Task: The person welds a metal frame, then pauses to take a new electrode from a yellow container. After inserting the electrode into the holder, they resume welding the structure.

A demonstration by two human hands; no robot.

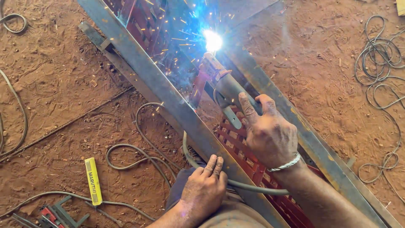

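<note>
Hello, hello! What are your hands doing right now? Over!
Right hand gripping welding holder, arc sparking. Left hand flat on steel bar. Cable runs between the hands.

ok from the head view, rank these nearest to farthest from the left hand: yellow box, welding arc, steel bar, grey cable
1. Steel bar: under the left hand fingertips.
2. Grey cable: just right of the hand, running under the bar.
3. Yellow box: on the dirt, farther left.
4. Welding arc: far up the frame.

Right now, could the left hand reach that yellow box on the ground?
Probably yes: the left hand rests on the steel bar, and only open dirt and a loose cable lie between it and the yellow box.
</note>
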